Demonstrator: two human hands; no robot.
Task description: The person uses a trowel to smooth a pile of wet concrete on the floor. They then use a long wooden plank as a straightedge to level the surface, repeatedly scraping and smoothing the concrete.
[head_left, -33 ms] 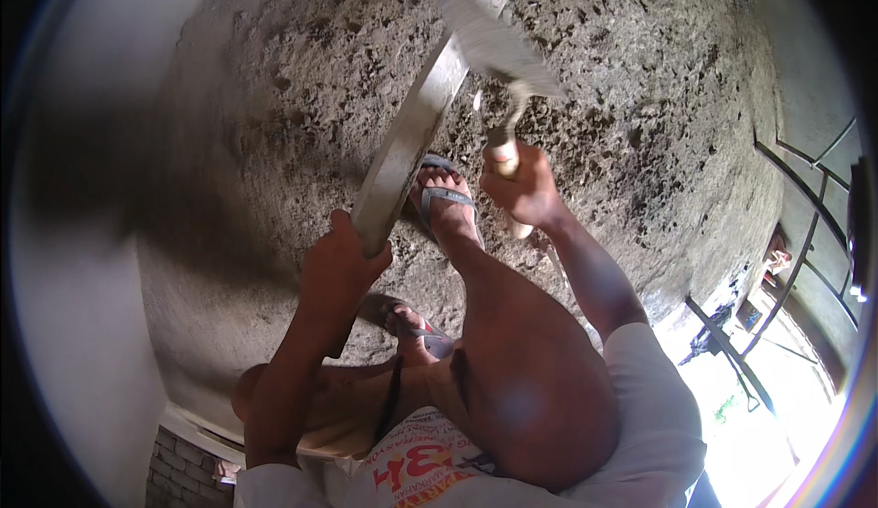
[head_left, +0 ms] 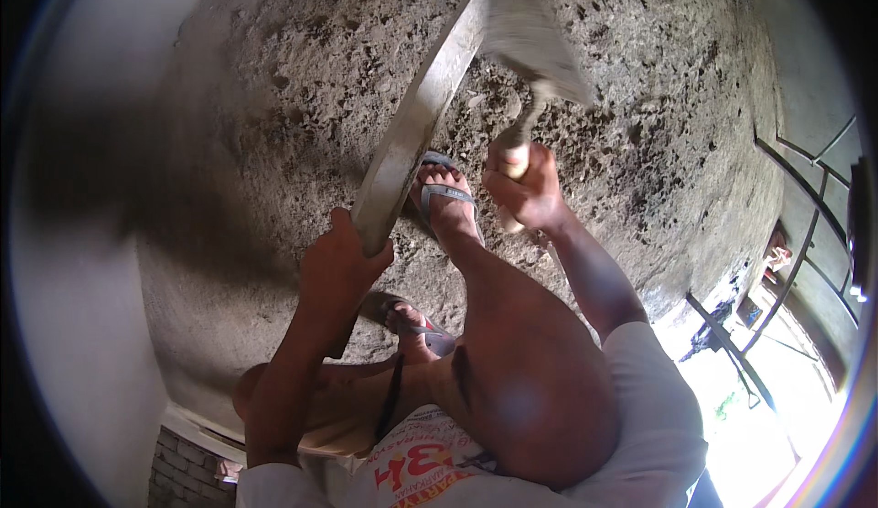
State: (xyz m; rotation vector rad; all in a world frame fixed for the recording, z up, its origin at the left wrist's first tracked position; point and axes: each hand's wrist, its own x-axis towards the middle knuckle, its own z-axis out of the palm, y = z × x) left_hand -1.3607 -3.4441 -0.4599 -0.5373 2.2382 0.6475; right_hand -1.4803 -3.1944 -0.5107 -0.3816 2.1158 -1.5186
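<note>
My left hand (head_left: 340, 256) is closed round the near end of a long, flat-sided metal straightedge (head_left: 422, 110), which slants away up and to the right. In my right hand (head_left: 528, 188) is the handle of a pointing trowel (head_left: 535, 37), its broad triangular blade smeared by motion. The blade overlaps the far end of the straightedge in the picture; I cannot tell whether they touch. Under both tools lies a rough, pitted grey-brown floor (head_left: 640, 124) with loose crumbs on it.
My sandalled feet (head_left: 446, 199) stand on the floor below the tools, one knee raised between my arms. A pale wall (head_left: 82, 325) runs along the left. Dark metal bars (head_left: 805, 252) stand at the right by a bright opening. Grey blockwork (head_left: 187, 467) shows at the lower left.
The trowel has shifted to the right along with a slight move of my right hand, its blade sliding across the straightedge's far end. My left hand and the straightedge are almost unmoved.
</note>
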